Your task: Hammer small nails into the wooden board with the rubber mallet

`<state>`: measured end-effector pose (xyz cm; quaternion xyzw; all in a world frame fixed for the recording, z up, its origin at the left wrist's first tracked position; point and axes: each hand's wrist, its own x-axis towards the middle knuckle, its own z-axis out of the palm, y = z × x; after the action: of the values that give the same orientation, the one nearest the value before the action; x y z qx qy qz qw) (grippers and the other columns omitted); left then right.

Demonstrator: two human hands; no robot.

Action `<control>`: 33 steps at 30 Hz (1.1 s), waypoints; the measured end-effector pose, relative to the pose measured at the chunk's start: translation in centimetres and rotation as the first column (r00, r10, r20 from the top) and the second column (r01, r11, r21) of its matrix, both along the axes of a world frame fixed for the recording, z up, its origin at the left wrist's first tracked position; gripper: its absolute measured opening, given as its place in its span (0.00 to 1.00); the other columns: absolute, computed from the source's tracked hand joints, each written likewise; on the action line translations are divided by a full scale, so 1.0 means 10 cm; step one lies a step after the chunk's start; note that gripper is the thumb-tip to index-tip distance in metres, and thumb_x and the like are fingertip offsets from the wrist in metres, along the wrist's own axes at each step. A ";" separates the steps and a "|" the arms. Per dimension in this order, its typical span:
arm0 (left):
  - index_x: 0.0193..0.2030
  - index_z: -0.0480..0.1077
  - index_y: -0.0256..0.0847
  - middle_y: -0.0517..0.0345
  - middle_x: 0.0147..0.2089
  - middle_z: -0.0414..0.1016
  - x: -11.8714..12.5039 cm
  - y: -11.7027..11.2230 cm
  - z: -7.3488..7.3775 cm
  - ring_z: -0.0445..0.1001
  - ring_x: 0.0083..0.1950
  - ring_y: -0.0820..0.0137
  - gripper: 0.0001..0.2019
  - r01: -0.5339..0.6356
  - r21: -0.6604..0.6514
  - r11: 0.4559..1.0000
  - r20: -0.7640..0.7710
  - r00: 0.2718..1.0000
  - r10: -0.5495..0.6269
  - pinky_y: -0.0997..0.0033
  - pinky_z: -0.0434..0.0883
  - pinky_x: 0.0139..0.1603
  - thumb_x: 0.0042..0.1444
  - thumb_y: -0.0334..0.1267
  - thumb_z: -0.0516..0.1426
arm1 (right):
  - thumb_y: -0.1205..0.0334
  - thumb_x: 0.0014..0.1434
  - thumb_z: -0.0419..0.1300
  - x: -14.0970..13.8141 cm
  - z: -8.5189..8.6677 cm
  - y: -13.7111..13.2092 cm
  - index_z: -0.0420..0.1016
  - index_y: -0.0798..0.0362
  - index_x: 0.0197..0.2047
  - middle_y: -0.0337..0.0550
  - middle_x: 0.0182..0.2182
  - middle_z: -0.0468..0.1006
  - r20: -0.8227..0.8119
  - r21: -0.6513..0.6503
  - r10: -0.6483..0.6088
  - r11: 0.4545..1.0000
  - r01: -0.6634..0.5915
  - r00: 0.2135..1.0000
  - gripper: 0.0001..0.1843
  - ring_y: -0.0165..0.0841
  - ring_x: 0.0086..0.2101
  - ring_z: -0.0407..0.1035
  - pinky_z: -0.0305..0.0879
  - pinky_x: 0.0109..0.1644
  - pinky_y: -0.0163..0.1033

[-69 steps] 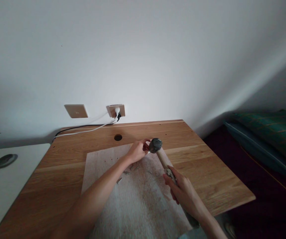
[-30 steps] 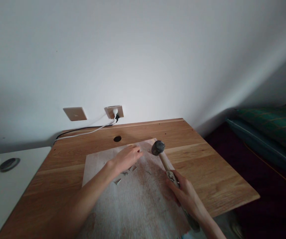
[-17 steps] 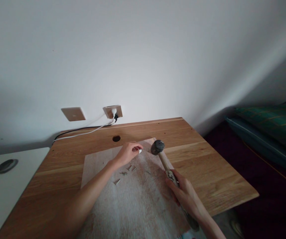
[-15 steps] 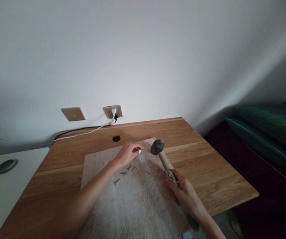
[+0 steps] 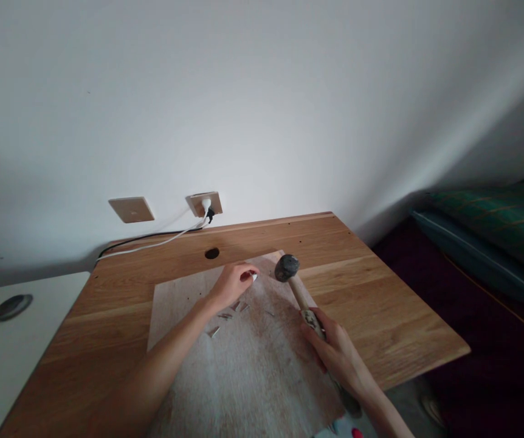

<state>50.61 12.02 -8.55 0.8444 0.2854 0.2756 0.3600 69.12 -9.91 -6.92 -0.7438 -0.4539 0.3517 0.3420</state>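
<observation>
Head view, from the left: pale board (image 5: 244,377) laid over the tabletop (image 5: 380,304), likely to spare the wood. On it, small metal pieces (image 5: 215,332) loose, within easy reach. Near the board's far edge, left hand (image 5: 231,286), fingertips pinched on a small white piece (image 5: 253,277). Just beside it, hammer (image 5: 286,267) head poised low; right hand (image 5: 332,350) clenched round the handle.

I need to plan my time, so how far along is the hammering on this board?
Done: no piece visibly driven into the board, though that is too small to tell. In hand: the left hand pinches a small pale piece over the board; the right hand grips the hammer, head close beside it. Left: several small metal pieces lie loose on the board by the left hand.
</observation>
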 end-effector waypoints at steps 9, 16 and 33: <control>0.44 0.81 0.40 0.54 0.41 0.83 0.00 0.01 -0.05 0.79 0.40 0.68 0.14 0.029 0.085 0.996 -0.015 0.999 -0.028 0.70 0.73 0.46 0.58 0.23 0.57 | 0.43 0.63 0.52 -0.01 0.02 0.01 0.71 0.53 0.44 0.30 0.15 0.66 -0.005 -0.021 -0.014 1.000 0.014 1.000 0.21 0.31 0.16 0.63 0.57 0.20 0.33; 0.44 0.79 0.41 0.54 0.41 0.80 0.01 -0.03 -0.04 0.78 0.43 0.67 0.14 0.058 0.175 0.983 -0.056 0.997 -0.049 0.69 0.72 0.49 0.59 0.22 0.57 | 0.44 0.63 0.53 -0.04 0.01 0.02 0.71 0.52 0.43 0.29 0.15 0.64 -0.016 -0.014 -0.029 0.999 0.029 0.999 0.20 0.30 0.16 0.61 0.56 0.20 0.32; 0.43 0.75 0.41 0.59 0.38 0.80 0.05 0.01 -0.10 0.78 0.37 0.70 0.12 -0.016 0.085 0.996 0.015 1.000 0.015 0.72 0.71 0.43 0.55 0.22 0.61 | 0.42 0.62 0.53 -0.07 0.04 0.01 0.74 0.54 0.48 0.29 0.15 0.65 0.034 0.000 -0.026 1.000 0.026 0.999 0.25 0.31 0.15 0.63 0.57 0.20 0.33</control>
<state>51.13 12.07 -9.51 0.8548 0.2774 0.2961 0.3236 68.44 -9.82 -6.55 -0.7555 -0.4500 0.3347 0.3386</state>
